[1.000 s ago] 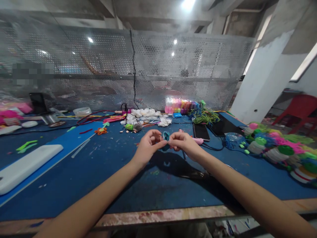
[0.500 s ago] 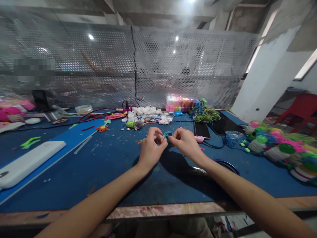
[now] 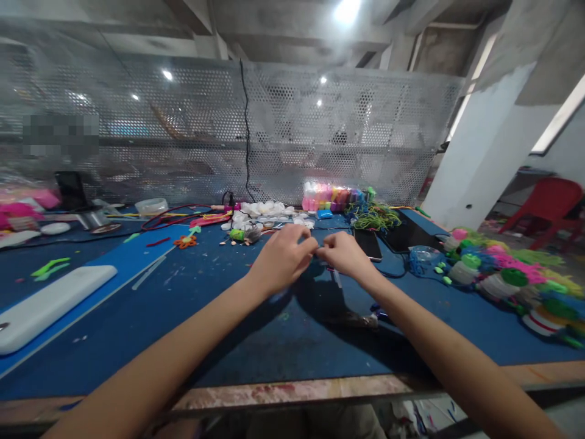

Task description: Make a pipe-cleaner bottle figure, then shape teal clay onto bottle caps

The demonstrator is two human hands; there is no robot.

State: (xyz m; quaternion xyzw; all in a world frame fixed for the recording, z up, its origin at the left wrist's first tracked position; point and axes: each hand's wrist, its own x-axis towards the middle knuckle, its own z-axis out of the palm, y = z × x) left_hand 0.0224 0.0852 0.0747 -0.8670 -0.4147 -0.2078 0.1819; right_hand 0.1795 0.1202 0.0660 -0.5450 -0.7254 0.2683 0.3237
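Over the middle of the blue-topped table, my left hand (image 3: 286, 256) and my right hand (image 3: 346, 253) meet at the fingertips. Both have their fingers bent into a pinch. Whatever lies between them is covered by the fingers; a small teal stringy piece showed there a moment ago. Below the hands, on the tabletop (image 3: 256, 341), lies a thin shiny tool (image 3: 361, 321) with a blue part, half hidden by my right forearm. Just beyond my right hand lies a dark phone (image 3: 367, 244).
White caps (image 3: 269, 211) and bagged colourful clay (image 3: 336, 196) lie along the back, beside green-blue yarn (image 3: 375, 214). Several yarn-topped jars (image 3: 507, 281) line the right. At left are a white power bank-like case (image 3: 59, 308), a blue board (image 3: 132, 256) and an orange flower shape (image 3: 185, 241).
My left hand has turned over, its back now covering more of the fingers. The teal piece has gone from sight. The whole view has shifted slightly.
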